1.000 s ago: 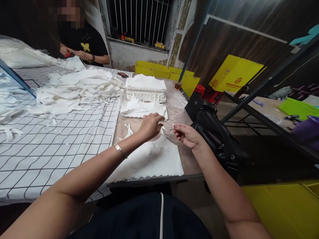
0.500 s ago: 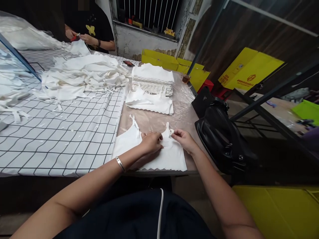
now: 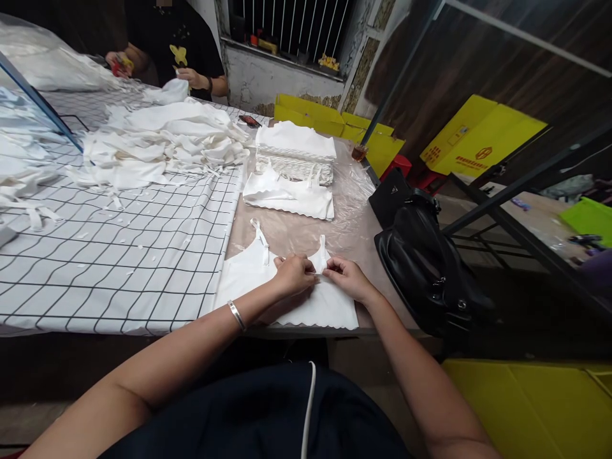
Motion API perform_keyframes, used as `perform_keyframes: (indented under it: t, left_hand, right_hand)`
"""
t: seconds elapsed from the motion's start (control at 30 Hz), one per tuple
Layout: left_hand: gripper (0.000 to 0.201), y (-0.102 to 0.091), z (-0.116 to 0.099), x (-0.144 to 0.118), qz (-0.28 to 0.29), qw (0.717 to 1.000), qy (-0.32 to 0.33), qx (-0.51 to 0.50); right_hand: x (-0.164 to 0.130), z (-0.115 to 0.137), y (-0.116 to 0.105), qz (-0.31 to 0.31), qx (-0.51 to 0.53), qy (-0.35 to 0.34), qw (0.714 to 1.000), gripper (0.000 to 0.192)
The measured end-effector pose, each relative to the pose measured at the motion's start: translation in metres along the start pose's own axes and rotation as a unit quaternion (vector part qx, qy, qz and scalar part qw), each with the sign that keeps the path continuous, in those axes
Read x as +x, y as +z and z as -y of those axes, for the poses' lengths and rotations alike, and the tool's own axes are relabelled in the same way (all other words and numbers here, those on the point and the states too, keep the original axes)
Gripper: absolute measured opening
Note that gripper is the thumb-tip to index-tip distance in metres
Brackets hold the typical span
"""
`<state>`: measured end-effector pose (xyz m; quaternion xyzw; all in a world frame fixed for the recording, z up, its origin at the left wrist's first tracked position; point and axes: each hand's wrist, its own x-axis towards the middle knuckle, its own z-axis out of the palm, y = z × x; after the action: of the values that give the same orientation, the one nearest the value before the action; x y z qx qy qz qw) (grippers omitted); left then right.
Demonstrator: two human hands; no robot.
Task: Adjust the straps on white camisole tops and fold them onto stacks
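A white camisole top [image 3: 329,306] with a scalloped hem lies flat before me at the table's front edge, its straps pointing away. My left hand [image 3: 295,274] rests on the middle of it, fingers curled and pinching near the base of the right strap [image 3: 322,247]. Close beside, my right hand [image 3: 347,277] pinches at the same spot with thumb and forefinger. The fingertips of both hands nearly meet; what lies between them is too small to make out apart from the fabric. The left strap [image 3: 261,239] lies loose on the top.
Folded white tops [image 3: 296,143] are stacked behind. A heap of white garments [image 3: 162,140] covers the checked cloth [image 3: 157,268] at left, with small scraps scattered. A black handbag [image 3: 425,261] sits at the right edge. Across the table a person holds red-handled scissors [image 3: 122,65].
My right hand has moved left and slightly down from the strap's side toward my left hand. Across the table, the other person's hands have moved apart.
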<state>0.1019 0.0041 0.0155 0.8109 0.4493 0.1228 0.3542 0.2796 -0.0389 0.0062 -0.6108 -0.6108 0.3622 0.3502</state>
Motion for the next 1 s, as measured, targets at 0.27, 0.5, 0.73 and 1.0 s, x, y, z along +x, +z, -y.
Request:
perform_keyframes:
  t: [0.27, 0.5, 0.73, 1.0]
  left_hand:
    - [0.015, 0.0, -0.002, 0.001, 0.003, 1.0, -0.004, -0.025]
    - [0.015, 0.012, 0.0, -0.011, -0.055, 0.996, 0.037, 0.064]
    - [0.063, 0.04, 0.024, -0.072, -0.011, 0.924, 0.326, 0.199]
    - [0.079, 0.042, 0.023, -0.072, 0.05, 0.924, 0.323, 0.197]
  right_hand:
    - [0.0, 0.006, 0.009, -0.001, 0.038, 0.005, 0.999, 0.018]
    - [0.002, 0.012, 0.021, -0.046, 0.169, 0.068, 0.982, 0.023]
    - [0.044, 0.035, -0.006, -0.041, 0.442, 0.23, 0.866, 0.021]
    - [0.118, 0.046, -0.017, -0.053, 0.253, 0.268, 0.928, 0.022]
